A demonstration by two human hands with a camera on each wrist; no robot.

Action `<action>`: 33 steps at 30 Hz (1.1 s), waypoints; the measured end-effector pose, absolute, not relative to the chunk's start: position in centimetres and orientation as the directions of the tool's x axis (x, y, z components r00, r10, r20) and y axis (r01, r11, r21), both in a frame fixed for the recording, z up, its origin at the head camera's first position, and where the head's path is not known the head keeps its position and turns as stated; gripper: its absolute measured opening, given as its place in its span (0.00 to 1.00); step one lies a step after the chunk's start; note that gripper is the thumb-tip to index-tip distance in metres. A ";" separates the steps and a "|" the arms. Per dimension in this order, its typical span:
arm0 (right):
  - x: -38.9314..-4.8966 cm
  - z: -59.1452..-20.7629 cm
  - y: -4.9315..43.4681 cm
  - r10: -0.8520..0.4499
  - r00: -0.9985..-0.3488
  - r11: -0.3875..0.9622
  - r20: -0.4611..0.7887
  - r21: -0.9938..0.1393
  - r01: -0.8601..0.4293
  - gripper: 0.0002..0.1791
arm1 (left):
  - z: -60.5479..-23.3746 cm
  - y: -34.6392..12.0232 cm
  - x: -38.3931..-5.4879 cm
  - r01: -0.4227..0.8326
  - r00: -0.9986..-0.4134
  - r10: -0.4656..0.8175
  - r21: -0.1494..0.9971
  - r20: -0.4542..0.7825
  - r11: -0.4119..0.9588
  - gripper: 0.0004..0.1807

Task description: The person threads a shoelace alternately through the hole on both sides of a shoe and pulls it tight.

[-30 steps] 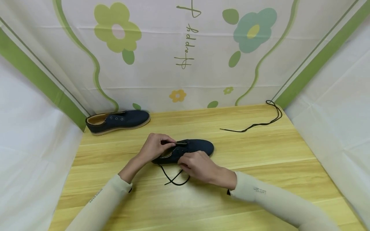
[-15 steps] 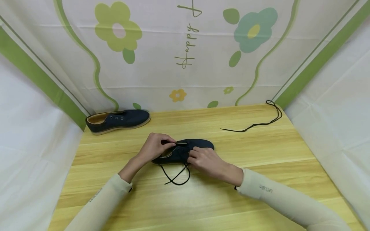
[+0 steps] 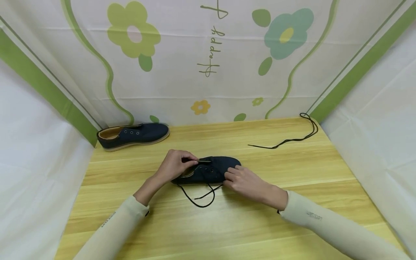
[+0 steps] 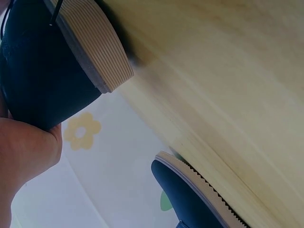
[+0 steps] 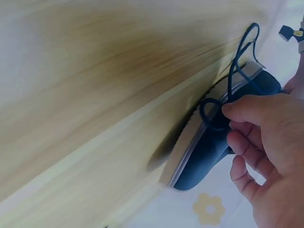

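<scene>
A dark navy lace-up shoe point(image 3: 224, 163) stands on the table, toe to the right. My left hand point(image 3: 173, 167) pinches the flap on the far side of its opening between thumb and fingers. Near the toe, my right hand point(image 3: 246, 183) pinches a black shoelace point(image 3: 213, 196), which runs from the shoe's near eyelet side and loops over the table in front. In the right wrist view, the lace point(image 5: 231, 76) makes a small loop at the thumb tip. The left wrist view shows the heel and ribbed tan sole point(image 4: 97, 42); the left fingertips are mostly hidden there.
A matching shoe point(image 3: 151, 133) without a lace stands at the table's back left, its eyelets bare. Another black shoelace point(image 3: 290, 139) lies doubled at the back right. A flowered white curtain point(image 3: 175, 79) hangs behind the wooden table point(image 3: 208, 234), with white cloth on both sides.
My right hand has moved right along the shoe towards its toe, drawing the lace with it. The lace's loose end has shifted slightly right. The left hand keeps its place on the flap.
</scene>
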State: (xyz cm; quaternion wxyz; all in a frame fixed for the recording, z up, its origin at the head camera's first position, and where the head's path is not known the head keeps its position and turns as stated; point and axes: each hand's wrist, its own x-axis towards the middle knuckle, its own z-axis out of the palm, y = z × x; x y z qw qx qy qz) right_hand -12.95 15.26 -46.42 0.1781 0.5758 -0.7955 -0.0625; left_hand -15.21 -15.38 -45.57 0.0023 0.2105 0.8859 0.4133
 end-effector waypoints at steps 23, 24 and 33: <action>-11.3 -48.7 13.9 -0.928 -0.217 0.283 0.303 0.194 -0.939 0.04 | -45.3 -15.1 -15.2 0.419 -0.896 0.394 0.678 0.204 0.604 0.04; -11.2 -48.9 13.6 -0.926 -0.225 0.293 0.303 0.200 -0.935 0.04 | -45.3 -15.1 -15.1 0.418 -0.897 0.393 0.676 0.202 0.607 0.04; -10.7 -49.7 12.6 -0.901 -0.289 0.363 0.324 0.198 -0.911 0.04 | -45.0 -15.0 -15.1 0.397 -0.907 0.379 0.672 0.184 0.625 0.03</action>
